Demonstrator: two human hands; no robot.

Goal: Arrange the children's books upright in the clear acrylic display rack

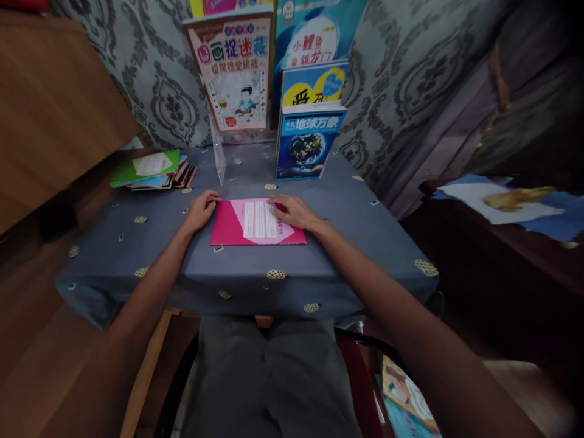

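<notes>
A pink book (228, 230) lies closed and turned sideways on the table, with white text panels on its cover. My right hand (295, 213) rests on the book's right part, fingers spread over the cover and hiding some of the print. At the book's left edge, my left hand (202, 210) lies on the tablecloth with its fingers loosely bent and the fingertips by the far left corner. Neither hand grips the book.
A blue-grey patterned cloth covers the table (132, 243). Behind the book, a clear stand holds upright books, among them a blue earth book (303, 149) and a brown-bordered book (237, 79). A book stack (150, 170) sits back left. More books (406, 395) lie low at right.
</notes>
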